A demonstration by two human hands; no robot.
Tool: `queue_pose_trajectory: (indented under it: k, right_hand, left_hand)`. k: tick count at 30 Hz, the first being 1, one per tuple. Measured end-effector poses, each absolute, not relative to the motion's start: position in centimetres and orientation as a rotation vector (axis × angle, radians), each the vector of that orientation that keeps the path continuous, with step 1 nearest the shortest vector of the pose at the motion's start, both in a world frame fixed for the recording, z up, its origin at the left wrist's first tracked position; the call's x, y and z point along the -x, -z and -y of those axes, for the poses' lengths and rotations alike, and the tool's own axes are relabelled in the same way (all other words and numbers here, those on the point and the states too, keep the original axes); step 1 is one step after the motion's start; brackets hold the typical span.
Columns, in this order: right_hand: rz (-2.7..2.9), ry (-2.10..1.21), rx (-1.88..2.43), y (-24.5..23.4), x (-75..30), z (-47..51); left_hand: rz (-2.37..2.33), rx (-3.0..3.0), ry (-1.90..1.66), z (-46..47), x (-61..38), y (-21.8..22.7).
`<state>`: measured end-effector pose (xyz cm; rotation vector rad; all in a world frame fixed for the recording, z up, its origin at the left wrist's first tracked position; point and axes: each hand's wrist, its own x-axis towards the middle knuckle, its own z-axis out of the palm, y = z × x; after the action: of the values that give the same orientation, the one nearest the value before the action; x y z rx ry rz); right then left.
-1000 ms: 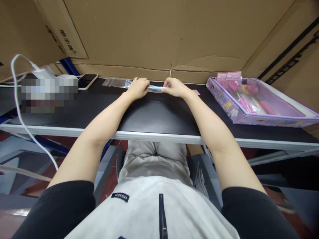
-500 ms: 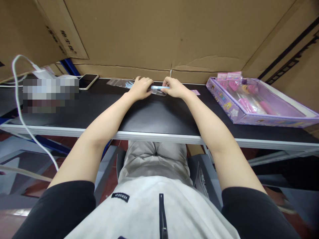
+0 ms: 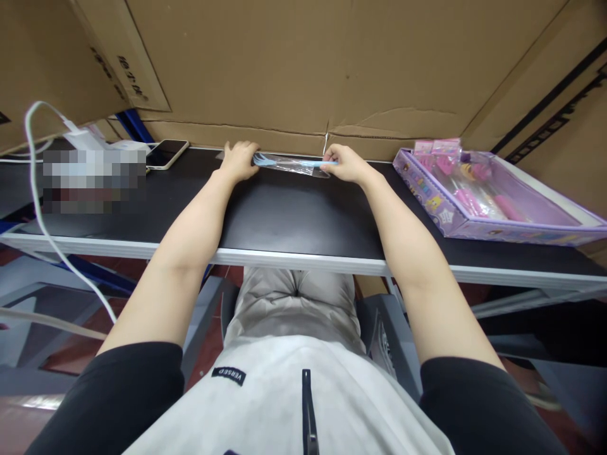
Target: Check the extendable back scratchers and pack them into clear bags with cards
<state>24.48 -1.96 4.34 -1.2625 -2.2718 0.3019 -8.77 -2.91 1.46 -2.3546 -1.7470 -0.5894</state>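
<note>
A light-blue stick with a splayed, pronged head [image 3: 263, 160] lies lengthwise in a narrow clear plastic bag [image 3: 296, 167], near the table's back edge. My left hand [image 3: 238, 162] is closed on the bag just left of the prongs; a bit of the bag shows beyond it. At the other end my right hand [image 3: 345, 163] pinches the blue handle [image 3: 328, 163] between thumb and fingers. Whether the handle's tip sticks out of the bag, I cannot tell.
On the right stands an open purple box [image 3: 455, 226] with several pink items in clear wrap. A phone [image 3: 168, 154] lies back left, near a white charger [image 3: 88, 140] and its cable [image 3: 35, 183]. Cardboard [image 3: 284, 69] walls the table's [image 3: 303, 221] back.
My left hand has slid left along the bag, past the prongs, which now show to its right. My right hand has moved slightly right. The pink card beside it is no longer visible.
</note>
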Motion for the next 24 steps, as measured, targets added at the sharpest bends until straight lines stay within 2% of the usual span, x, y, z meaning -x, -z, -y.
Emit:
queue_pose_trajectory:
  k: [11, 18, 24]
  right_hand:
    - [2.218, -0.384, 1.293, -4.8, -24.3, 2.4]
    - [2.256, -0.309, 1.255, -4.8, -24.4, 2.4]
    - [2.289, -0.271, 1.205, -4.5, -24.4, 1.9]
  left_hand:
    - [1.770, 2.351, 0.520, 3.0, 7.9, -1.1]
    - [1.732, 2.347, 0.393, 2.4, 7.5, -0.6]
    - [1.662, 2.383, 0.434, 2.1, 7.2, -0.4]
